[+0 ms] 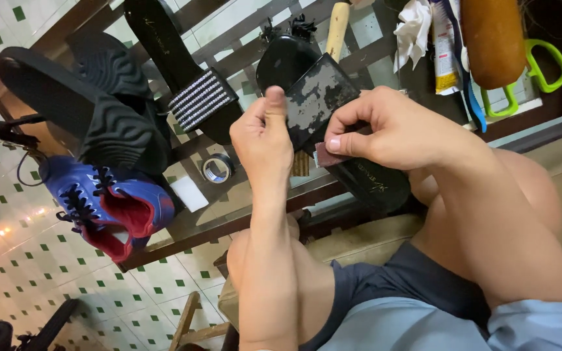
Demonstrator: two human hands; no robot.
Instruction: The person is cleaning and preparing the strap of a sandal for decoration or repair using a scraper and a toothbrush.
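Note:
My left hand (263, 133) grips a black sandal (365, 179) by its worn, flaking strap (317, 97), thumb pressed on the strap's edge. My right hand (385, 127) pinches a small reddish-brown piece (326, 155), like sandpaper, against the sandal just under the strap. The sandal's black insole runs down to the right over my knee. Both hands are above a low glass-topped table (242, 208).
On the table lie a matching black sandal with a striped strap (193, 97), black ridged soles (108, 97), a blue and red sports shoe (108, 205), a tape roll (217, 168), a wooden hammer handle (337, 29), glue tube, rag and green-handled scissors (541, 65). Green-dotted tiled floor lies left.

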